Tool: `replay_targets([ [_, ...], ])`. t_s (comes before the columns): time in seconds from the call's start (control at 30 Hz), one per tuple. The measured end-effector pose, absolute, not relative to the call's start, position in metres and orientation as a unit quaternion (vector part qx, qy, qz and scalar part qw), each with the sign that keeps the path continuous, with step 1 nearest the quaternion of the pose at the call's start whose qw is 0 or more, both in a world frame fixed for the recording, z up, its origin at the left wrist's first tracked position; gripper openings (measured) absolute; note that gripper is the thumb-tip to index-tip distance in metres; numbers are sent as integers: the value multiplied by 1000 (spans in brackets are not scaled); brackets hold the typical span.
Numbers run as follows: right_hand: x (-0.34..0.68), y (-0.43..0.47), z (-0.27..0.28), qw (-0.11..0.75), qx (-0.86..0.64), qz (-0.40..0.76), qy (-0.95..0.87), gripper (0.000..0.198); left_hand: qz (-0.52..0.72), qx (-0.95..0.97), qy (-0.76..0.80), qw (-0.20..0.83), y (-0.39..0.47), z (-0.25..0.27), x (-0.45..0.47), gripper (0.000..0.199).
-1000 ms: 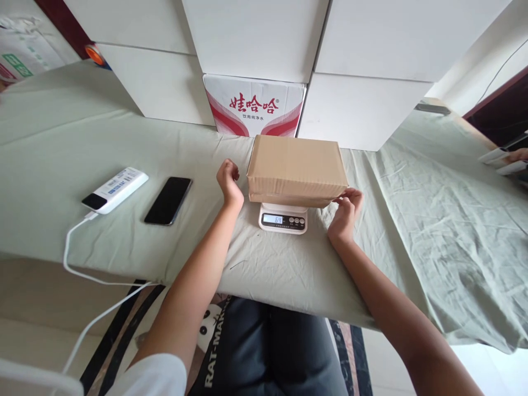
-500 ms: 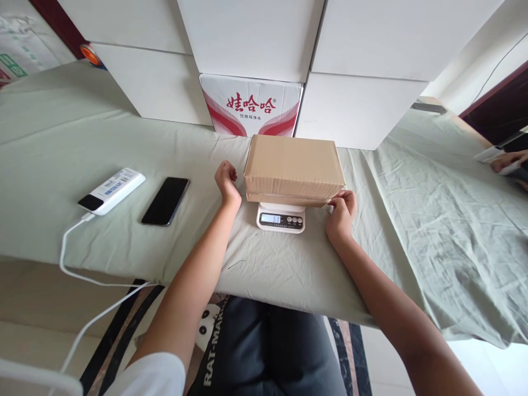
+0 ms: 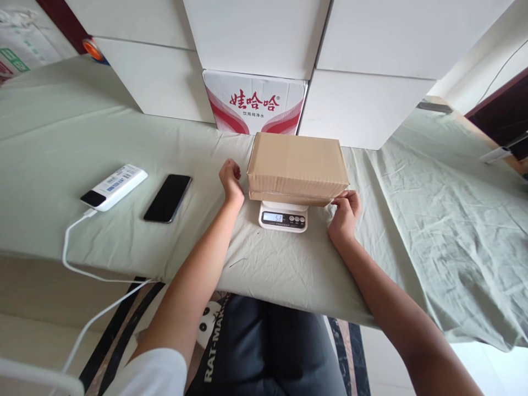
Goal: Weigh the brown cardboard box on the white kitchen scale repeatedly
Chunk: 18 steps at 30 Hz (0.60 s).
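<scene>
A brown cardboard box [image 3: 297, 162] rests on a small white digital kitchen scale [image 3: 282, 225], covering its platform. The scale's lit display shows digits, which are hard to read. To the left of the box, my left hand [image 3: 231, 177] lies on the cloth with its fingers curled in, apart from the cardboard and with nothing visible in it. My right hand [image 3: 346, 212] is at the box's lower right front corner, where thumb and forefinger are closed together at the cardboard edge.
A black phone [image 3: 168, 198] and a white power bank [image 3: 114, 187] with a white cable [image 3: 66, 247] lie on the left of the cloth-covered table [image 3: 416, 236]. Behind stand stacked white boxes [image 3: 346, 110] and a red-and-white carton [image 3: 256, 104]. An orange tape roll [image 3: 93, 49] is at back left.
My view has shifted slightly, and another person's hand at the right edge has gone out of sight. The last digit on the scale's display looks different. Both my hands stay in place.
</scene>
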State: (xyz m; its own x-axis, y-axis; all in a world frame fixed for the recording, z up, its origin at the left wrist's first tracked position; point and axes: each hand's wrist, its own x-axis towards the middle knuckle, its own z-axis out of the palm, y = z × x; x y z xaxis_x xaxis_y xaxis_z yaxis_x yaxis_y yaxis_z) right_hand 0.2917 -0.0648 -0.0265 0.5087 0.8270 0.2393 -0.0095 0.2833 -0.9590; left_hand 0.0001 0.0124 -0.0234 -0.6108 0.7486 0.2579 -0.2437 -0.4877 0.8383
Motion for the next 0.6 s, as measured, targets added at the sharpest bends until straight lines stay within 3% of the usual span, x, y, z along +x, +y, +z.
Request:
replay_targets([
  [0.1,293,-67,-22,705,-517,272,-402,11,802,312,403,311,14,-25,1,59],
  [0.2,291,-75,-7,728,-498,170,-440,9,800,307,412,312,17,-26,1,61],
  [0.33,268,-104,30,743,-363,44,-560,9,799,298,419,312,22,-29,1,64],
  [0.4,248,-131,55,737,-274,61,-615,11,796,294,425,316,24,-30,0,66],
  [0.5,231,-186,94,668,-240,242,-661,23,796,288,422,325,27,-33,-1,67],
  [0.6,241,-240,127,581,-297,294,-699,4,802,288,410,326,29,-35,-1,63],
])
